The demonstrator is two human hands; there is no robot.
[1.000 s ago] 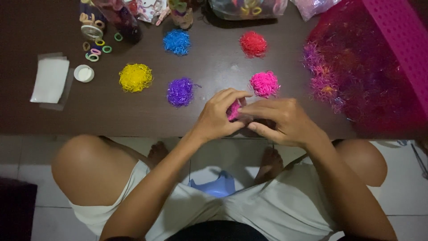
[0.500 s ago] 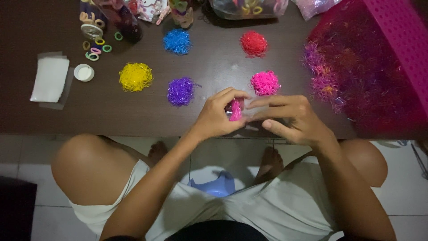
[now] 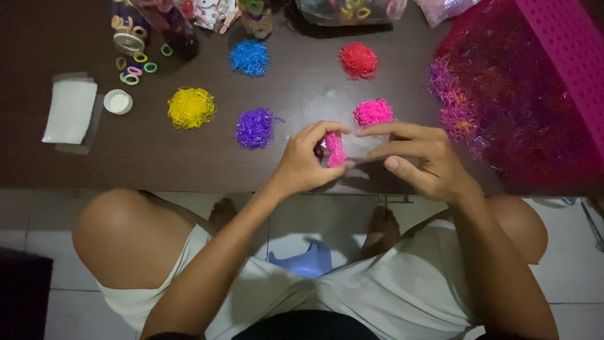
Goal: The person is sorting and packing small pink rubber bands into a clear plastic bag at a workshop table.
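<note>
The left hand (image 3: 302, 165) pinches a small pink bunch (image 3: 334, 150) of bands over the table edge (image 3: 189, 170), just below the pink pile (image 3: 373, 112), while the right hand (image 3: 421, 157), fingers loosely extended and empty, touches it, seemingly bundling the sorted bands.

A home, set up for small handcraft. A dark wooden table (image 3: 189, 157) stands on a pale tiled floor (image 3: 38, 214), and the person sits at it barefoot in shorts. On the table lie sorted piles of tiny elastic bands: yellow (image 3: 191, 107), purple (image 3: 254, 128), blue (image 3: 250, 57), red (image 3: 358, 60). At the right is a pink basket (image 3: 560, 56), and at the far left a jar (image 3: 129, 43) of hair ties.
</note>
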